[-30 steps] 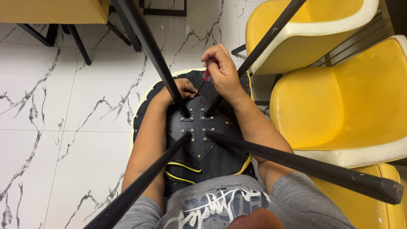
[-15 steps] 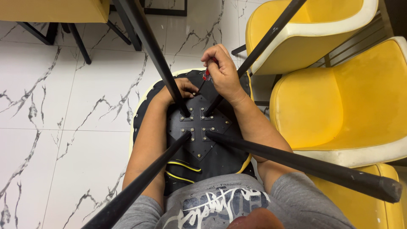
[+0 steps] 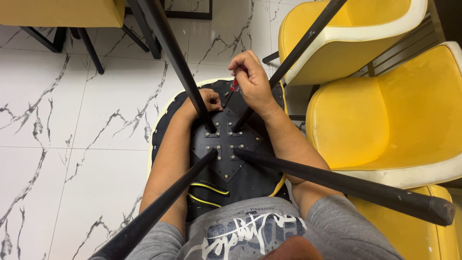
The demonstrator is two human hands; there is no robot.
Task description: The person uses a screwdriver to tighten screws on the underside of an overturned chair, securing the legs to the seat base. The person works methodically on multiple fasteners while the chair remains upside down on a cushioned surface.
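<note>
An upturned chair rests against my lap, its black underside [image 3: 250,185] facing up with a bolted black plate [image 3: 226,142] in the middle. Several black legs [image 3: 337,180] rise from the plate toward the camera. My right hand [image 3: 252,82] is closed around a red-handled screwdriver [image 3: 234,86] whose tip points down at the far part of the underside. My left hand [image 3: 206,102] lies on the seat bottom just left of the tool, fingers curled beside the base of the far-left leg [image 3: 178,62].
Two yellow shell chairs [image 3: 385,120] stand close on the right, another yellow seat [image 3: 418,231] at the lower right. A yellow-topped table with black legs [image 3: 57,14] is at the upper left. White marbled floor tiles [image 3: 72,144] spread to the left.
</note>
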